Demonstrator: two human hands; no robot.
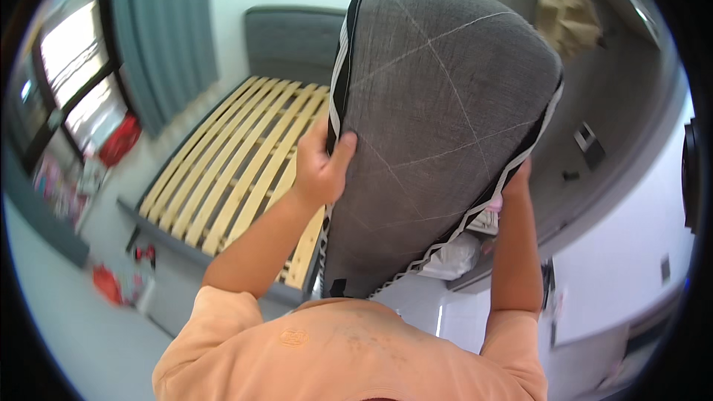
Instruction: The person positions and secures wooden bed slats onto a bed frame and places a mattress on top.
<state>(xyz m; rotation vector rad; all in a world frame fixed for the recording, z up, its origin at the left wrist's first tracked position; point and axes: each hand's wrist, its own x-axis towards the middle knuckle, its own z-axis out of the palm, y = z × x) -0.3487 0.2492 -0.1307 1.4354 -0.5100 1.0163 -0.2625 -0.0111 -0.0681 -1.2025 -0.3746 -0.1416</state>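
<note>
A grey mattress (445,104) with pale diamond stitching and black-and-white edging stands tilted upright in front of my chest. Its near end narrows down toward my shirt. My left hand (327,160) grips the left edge, the thumb lying on the grey side panel and the fingers going round behind the edging. On the opposite edge, lower down, my right hand (518,178) holds the mattress from the outside; most of its fingers are hidden behind it.
To the left is a bed frame (230,156) with wooden slats and a grey headboard (290,41). Blue-grey curtains (163,37) hang by a window. At right a dark shelf unit (616,111) holds a brown paper bag (566,18). Red items (111,286) lie on the floor at left.
</note>
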